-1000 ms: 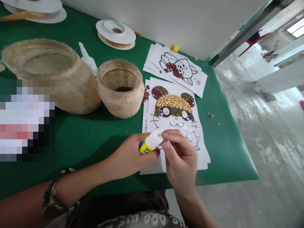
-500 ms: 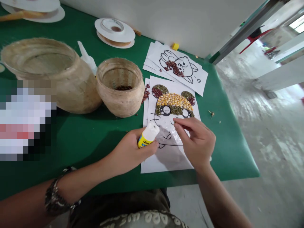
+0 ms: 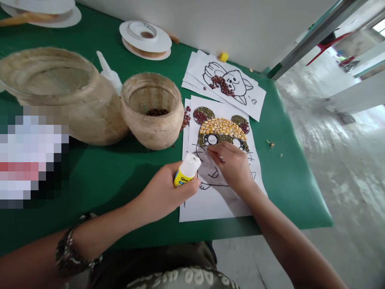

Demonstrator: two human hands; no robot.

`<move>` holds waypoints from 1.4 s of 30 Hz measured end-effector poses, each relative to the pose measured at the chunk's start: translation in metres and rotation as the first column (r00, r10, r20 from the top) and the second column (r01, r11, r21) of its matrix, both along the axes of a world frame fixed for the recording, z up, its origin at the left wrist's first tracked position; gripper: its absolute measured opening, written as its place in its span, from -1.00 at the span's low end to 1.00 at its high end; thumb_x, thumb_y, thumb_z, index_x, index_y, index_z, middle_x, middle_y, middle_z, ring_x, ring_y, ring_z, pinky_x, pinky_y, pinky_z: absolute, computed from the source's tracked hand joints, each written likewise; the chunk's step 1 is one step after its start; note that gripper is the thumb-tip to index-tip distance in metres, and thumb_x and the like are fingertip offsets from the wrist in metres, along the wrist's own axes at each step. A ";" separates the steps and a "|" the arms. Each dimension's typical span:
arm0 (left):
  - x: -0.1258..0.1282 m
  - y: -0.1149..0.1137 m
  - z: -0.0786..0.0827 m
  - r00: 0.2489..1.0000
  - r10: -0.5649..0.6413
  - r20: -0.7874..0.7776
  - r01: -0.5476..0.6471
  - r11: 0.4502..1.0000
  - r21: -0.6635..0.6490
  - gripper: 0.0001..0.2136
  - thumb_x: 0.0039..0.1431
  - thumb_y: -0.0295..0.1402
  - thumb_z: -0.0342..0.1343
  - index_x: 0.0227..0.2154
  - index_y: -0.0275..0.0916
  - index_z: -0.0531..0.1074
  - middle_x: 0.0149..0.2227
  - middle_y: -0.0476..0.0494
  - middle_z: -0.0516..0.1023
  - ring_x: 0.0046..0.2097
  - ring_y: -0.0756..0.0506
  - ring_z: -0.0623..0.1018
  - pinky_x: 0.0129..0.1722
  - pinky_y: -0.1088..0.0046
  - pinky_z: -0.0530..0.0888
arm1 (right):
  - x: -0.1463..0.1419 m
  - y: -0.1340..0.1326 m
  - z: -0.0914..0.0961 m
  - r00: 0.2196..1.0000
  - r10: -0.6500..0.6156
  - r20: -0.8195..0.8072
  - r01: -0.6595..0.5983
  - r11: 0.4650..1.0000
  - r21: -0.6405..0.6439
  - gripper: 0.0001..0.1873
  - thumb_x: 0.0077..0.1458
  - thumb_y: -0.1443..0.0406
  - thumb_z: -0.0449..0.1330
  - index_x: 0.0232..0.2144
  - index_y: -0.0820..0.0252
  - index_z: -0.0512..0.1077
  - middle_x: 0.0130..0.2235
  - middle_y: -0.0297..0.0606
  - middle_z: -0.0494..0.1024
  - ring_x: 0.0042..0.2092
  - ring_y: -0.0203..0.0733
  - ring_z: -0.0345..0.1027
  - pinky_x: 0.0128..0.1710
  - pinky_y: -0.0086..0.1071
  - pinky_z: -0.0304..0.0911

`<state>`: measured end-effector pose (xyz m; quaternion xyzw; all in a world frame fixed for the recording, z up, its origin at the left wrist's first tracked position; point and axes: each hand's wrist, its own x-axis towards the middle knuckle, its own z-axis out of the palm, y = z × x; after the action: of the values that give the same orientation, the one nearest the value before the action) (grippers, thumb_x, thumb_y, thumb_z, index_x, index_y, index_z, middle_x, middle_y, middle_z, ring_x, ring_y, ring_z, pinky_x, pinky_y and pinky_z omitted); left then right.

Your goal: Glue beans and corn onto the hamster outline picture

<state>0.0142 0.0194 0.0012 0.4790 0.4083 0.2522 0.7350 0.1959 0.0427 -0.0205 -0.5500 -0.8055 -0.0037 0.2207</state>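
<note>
My left hand [image 3: 164,192] is wrapped round a yellow glue stick [image 3: 185,171] with a white cap, held upright at the left edge of a paper drawing [image 3: 215,196] of a cartoon animal. The animal's head is covered with yellow corn [image 3: 221,125], green beans and red beans. My right hand [image 3: 232,162] lies on the drawing's face, just under the green bean band, fingertips pinched together and pressing on the paper. What the fingertips hold, if anything, is too small to make out.
A small woven basket [image 3: 153,112] with dark beans inside stands left of the drawing, beside a larger woven basket [image 3: 60,94]. A second drawing [image 3: 228,84] with red beans lies behind. Ribbon spools [image 3: 146,38] sit near the wall. The green table's edge [image 3: 300,168] runs on the right.
My right hand left the glue stick's tip, went out over the drawing and now presses on the face farther left. The left hand with the glue stick stayed put.
</note>
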 end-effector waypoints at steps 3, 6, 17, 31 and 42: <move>0.000 -0.001 0.000 1.000 -0.010 0.006 0.010 1.000 0.011 -0.87 -0.07 -0.40 -0.04 -0.63 -0.22 0.13 -0.76 0.23 0.10 -0.72 0.16 0.11 -0.72 0.63 0.09 | 0.000 0.003 0.003 1.000 -0.005 0.015 0.005 1.000 -0.029 -0.78 0.06 0.35 0.03 -0.49 0.22 0.47 -0.49 -0.28 0.47 -0.46 -0.32 0.32 -0.47 -0.45 0.20; 0.000 -0.001 0.000 1.000 -0.004 0.009 0.004 1.000 0.016 -0.87 -0.06 -0.41 -0.04 -0.62 -0.22 0.14 -0.75 0.24 0.09 -0.71 0.17 0.11 -0.73 0.64 0.10 | -0.001 0.005 0.005 1.000 0.003 0.009 -0.003 0.999 -0.035 -0.80 0.04 0.38 0.05 -0.49 0.26 0.46 -0.49 -0.28 0.47 -0.48 -0.34 0.30 -0.48 -0.46 0.20; 0.000 0.001 0.000 1.000 -0.006 0.008 0.006 1.000 0.008 -0.88 -0.07 -0.41 -0.05 -0.63 -0.22 0.14 -0.75 0.23 0.10 -0.71 0.16 0.11 -0.74 0.66 0.10 | -0.009 0.006 0.009 0.995 -0.052 0.087 0.064 0.988 -0.142 -0.85 -0.01 0.39 0.06 -0.48 0.24 0.44 -0.48 -0.28 0.43 -0.48 -0.34 0.28 -0.48 -0.47 0.17; 0.000 0.001 0.000 1.000 0.006 -0.017 -0.005 1.000 0.015 -0.88 -0.10 -0.41 -0.05 -0.66 -0.22 0.15 -0.74 0.21 0.11 -0.71 0.16 0.13 -0.76 0.67 0.09 | -0.012 0.007 0.009 0.992 -0.073 0.107 0.089 0.985 -0.148 -0.86 0.01 0.37 0.06 -0.47 0.24 0.42 -0.47 -0.29 0.42 -0.46 -0.32 0.26 -0.48 -0.47 0.11; 0.000 -0.001 -0.001 1.000 0.013 -0.006 -0.013 1.000 0.023 -0.88 -0.10 -0.41 -0.04 -0.65 -0.22 0.14 -0.76 0.22 0.12 -0.72 0.16 0.13 -0.76 0.67 0.10 | -0.008 0.002 0.004 0.994 -0.039 0.098 0.048 0.995 -0.087 -0.76 0.08 0.32 0.03 -0.51 0.20 0.46 -0.48 -0.27 0.43 -0.44 -0.30 0.27 -0.47 -0.45 0.14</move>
<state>0.0145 0.0189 0.0004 0.4857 0.4104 0.2603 0.7266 0.1884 0.0450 -0.0165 -0.5760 -0.8022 0.0009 0.1570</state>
